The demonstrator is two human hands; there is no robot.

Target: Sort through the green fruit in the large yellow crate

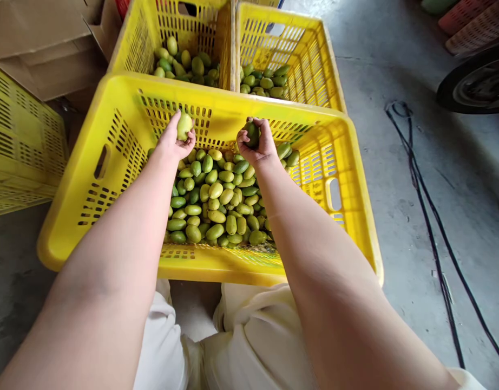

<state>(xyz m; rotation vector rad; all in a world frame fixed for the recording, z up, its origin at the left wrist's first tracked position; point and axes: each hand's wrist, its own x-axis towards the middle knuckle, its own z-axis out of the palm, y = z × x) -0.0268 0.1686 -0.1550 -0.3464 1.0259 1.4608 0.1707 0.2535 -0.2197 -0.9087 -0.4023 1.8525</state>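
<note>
My left hand [174, 138] is closed around a pale yellow-green oval fruit [184, 126], like a small mango, near the far wall of the large yellow crate [209, 271]. To the right, my right hand [260, 143] grips a dark green oval fruit [252, 135] of the same sort, partly covered by the fingers. Both hands are raised over a heap of green and yellowish fruits [217, 208] covering the crate's bottom. My forearms hide parts of the heap on both sides.
Behind the crate stand two more yellow crates, a left one [138, 43] and a right one [310, 59], each holding similar fruits. Cardboard boxes [38, 38] and another yellow crate [26, 135] are at left. A black cable [430, 206] and a wheel [477, 81] are at right.
</note>
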